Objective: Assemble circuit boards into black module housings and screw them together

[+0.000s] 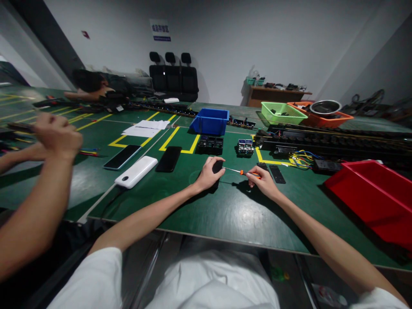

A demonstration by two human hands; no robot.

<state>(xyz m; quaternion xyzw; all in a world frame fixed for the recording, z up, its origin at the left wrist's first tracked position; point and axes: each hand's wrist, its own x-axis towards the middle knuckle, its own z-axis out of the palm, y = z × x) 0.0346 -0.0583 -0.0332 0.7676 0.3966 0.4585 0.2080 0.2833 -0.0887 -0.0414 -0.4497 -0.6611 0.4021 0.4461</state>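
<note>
In the head view my left hand (208, 175) is closed round a small black block-shaped part (218, 166), lifted a little over the green table. My right hand (262, 182) grips the orange and black handle of a screwdriver (242, 172). Its thin shaft points left, and the tip is at the black part; I cannot tell whether they touch. Just beyond my right hand lie flat black pieces (277, 174). Farther back sit a dark module (210, 144) and a smaller silver and black module (245, 147).
A blue bin (210, 121) stands behind the modules, a red bin (373, 201) at right. Phones (122, 157) and a white power bank (136, 171) lie left. Long black assemblies (334, 141) with loose wires (302, 159) stretch right. A co-worker's blurred hand (58, 135) is at far left.
</note>
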